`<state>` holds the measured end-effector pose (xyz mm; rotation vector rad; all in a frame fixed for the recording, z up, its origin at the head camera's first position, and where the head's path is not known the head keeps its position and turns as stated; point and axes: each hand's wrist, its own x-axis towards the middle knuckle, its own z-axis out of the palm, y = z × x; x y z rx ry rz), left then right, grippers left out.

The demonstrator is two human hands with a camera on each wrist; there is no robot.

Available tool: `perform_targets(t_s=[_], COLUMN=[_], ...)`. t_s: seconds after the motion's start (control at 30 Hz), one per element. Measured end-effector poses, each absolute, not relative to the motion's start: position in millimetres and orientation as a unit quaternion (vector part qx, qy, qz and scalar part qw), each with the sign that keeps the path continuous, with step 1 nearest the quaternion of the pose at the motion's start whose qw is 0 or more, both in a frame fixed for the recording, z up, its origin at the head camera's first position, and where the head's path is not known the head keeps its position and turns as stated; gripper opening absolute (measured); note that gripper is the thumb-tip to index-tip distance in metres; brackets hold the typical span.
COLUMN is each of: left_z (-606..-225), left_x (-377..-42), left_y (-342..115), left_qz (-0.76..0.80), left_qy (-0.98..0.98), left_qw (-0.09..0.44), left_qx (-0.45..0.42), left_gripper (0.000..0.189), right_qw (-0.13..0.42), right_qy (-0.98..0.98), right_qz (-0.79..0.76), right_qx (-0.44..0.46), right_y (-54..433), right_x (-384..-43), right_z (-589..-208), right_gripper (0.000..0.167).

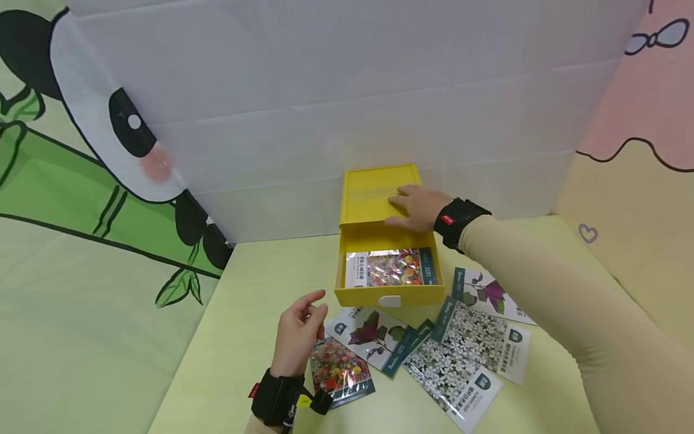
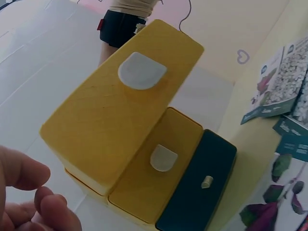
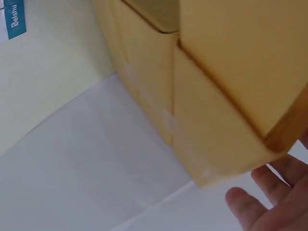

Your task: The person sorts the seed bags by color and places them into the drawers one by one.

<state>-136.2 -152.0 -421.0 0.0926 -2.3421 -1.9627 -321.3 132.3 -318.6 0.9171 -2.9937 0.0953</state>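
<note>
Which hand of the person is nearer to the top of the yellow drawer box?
The right. The right hand is over the right part of the box's top; the left hand is farther, in front and to the left of the open drawer.

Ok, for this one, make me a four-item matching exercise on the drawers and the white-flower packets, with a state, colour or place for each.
Column 1
1. Top drawer
2. White-flower packets
3. Bottom drawer
4. Middle drawer

Column 2
A. Closed, dark teal
B. Closed, yellow
C. Lying on the table
D. Pulled out

Right pairs: 1-D, 2-C, 3-A, 4-B
</note>
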Motion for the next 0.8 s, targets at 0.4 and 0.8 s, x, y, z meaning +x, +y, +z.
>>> perform_targets(t_s=[0.4, 0.8], left_z=[-453.9, -490.9], left_x=[-113.1, -103.7], left_y=[-165.6, -185.5], left_qz=[-0.592, -0.335], left_qy=[-0.802, -0.939], left_qw=[0.031, 0.077], left_qx=[0.069, 0.020], left_gripper=[0.031, 0.034], right_qw=[0.015, 0.015], right_qy=[-0.946, -0.947], right_qz=[0.070, 0.080], right_qx=[0.317, 0.311], right_y=[142.2, 149.0], right_x=[-321.6, -325.2], right_z=[-324.6, -325.9], right_gripper=[0.062, 0.060])
